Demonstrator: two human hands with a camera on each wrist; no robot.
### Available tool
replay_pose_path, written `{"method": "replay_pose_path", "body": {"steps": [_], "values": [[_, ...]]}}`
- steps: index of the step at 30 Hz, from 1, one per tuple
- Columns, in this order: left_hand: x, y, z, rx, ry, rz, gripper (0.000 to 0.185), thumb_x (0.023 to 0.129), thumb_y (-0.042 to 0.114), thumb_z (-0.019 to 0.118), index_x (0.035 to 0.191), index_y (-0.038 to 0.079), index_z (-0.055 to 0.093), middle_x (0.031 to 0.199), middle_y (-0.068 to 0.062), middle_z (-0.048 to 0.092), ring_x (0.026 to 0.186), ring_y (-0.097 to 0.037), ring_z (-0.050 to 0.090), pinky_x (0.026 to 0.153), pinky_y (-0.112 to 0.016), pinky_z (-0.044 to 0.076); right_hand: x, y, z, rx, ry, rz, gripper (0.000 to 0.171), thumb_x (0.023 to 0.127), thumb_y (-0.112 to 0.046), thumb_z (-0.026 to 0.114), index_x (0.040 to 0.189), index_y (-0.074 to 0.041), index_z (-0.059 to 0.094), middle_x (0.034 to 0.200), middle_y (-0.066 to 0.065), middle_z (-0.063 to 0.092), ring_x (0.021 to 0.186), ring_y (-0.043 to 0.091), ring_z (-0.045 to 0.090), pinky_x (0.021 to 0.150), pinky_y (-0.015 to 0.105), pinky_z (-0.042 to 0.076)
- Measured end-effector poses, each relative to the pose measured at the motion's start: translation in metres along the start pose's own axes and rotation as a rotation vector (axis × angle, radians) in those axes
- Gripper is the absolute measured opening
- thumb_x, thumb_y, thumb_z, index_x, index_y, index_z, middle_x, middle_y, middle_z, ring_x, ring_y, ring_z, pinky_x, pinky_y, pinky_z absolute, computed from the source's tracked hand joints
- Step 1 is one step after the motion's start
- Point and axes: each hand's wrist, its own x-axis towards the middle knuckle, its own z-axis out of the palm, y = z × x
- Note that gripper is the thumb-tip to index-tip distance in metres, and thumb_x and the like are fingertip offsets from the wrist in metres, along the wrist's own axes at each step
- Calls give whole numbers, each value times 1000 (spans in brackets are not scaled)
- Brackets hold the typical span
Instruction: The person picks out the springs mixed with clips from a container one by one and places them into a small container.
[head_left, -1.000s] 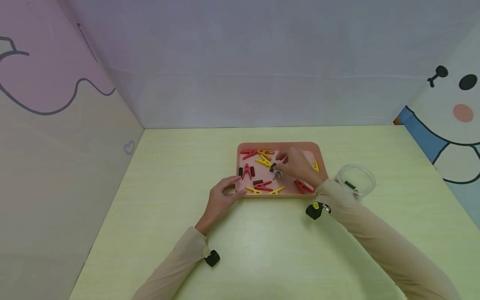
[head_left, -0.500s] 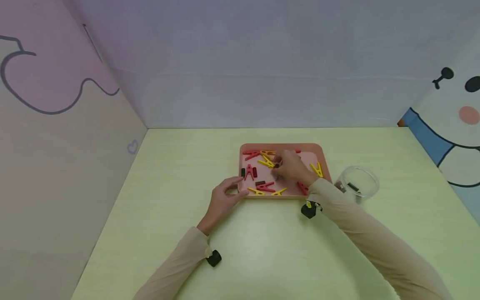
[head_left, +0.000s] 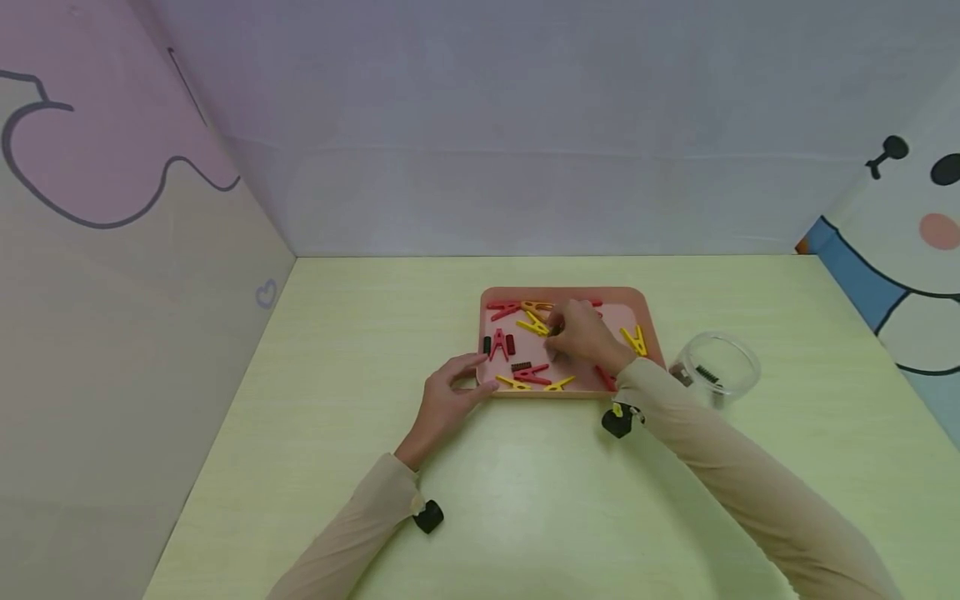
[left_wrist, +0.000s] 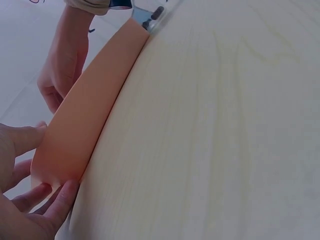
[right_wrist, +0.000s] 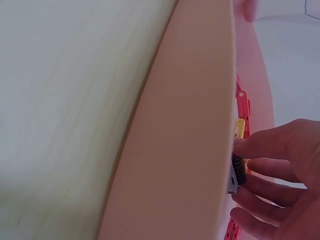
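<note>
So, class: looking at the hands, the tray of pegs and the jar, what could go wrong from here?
1. The right hand pinches a small dark clip by the fingertips; it might slip back among the pegs.
2. The left hand only touches the tray at its corner, so the tray may slide.
3. The jar stands beside the right sleeve, which could knock it.

A pale yellow-green bench (head_left: 315,433) with faint wood grain fills the lower view. A plain lavender-grey back wall (head_left: 525,125) rises along its far edge. The left wall (head_left: 90,250) shows a pink cloud outline and small heart; the right wall (head_left: 900,250) bears a cartoon face. Light is soft and even.
</note>
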Motion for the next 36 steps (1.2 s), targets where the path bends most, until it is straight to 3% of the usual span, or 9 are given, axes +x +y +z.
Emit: {"method": "replay_pose_path", "body": {"steps": [11, 18, 20, 22, 29, 35, 36], "values": [[1, 4, 0, -6, -1, -3, 47, 83, 21, 74, 126, 8, 61, 133, -8, 52, 113, -28, 54, 84, -39, 53, -4, -3, -11, 43, 12, 12, 17, 82, -9, 74, 95, 1, 70, 87, 11, 66, 75, 23, 57, 63, 29, 51], [-9, 40, -6, 11, -15, -2, 43, 85, 10, 71, 125, -1, 59, 132, -18, 51, 113, -36, 53, 84, -39, 53, -9, -5, -15, 50, 32, 6, 18, 82, -8, 74, 96, 2, 70, 90, 12, 65, 78, 25, 58, 68, 32, 52], [-9, 43, -7, 14, -18, -6, 43, 86, 10, 70, 125, -1, 59, 132, -18, 51, 113, -36, 53, 85, -38, 53, -11, -5, -16, 48, 37, 9, 19, 82, -9, 74, 96, 2, 70, 90, 12, 65, 79, 25, 58, 69, 33, 52], [-9, 42, -7, 15, -14, -4, 43, 85, 11, 71, 125, -1, 59, 133, -18, 51, 113, -36, 53, 84, -38, 53, -12, -5, -17, 48, 42, 7, 19, 81, -9, 74, 97, 2, 71, 90, 12, 65, 80, 26, 58, 70, 34, 52], [2, 5, -1, 4, 7, -10, 49, 83, 20, 74, 128, 5, 59, 135, -11, 51, 114, -30, 54, 85, -41, 52, -19, -3, -21, 39, 62, -28, 19, 81, -9, 74, 96, 2, 72, 93, 12, 65, 82, 26, 59, 73, 35, 54], [4, 0, 0, 14, 13, -10, 49, 82, 30, 74, 126, 14, 61, 132, -1, 53, 111, -22, 55, 83, -33, 53, -27, -3, -25, 28, 86, -38, 19, 81, -10, 75, 96, 2, 72, 94, 12, 65, 82, 25, 61, 72, 35, 55], [2, 6, -1, 13, 10, -14, 48, 83, 29, 74, 127, 12, 61, 132, -3, 53, 111, -24, 55, 84, -35, 53, -28, -4, -26, 32, 90, -49, 19, 81, -9, 75, 95, 3, 72, 93, 12, 66, 82, 25, 61, 71, 36, 55]]}}
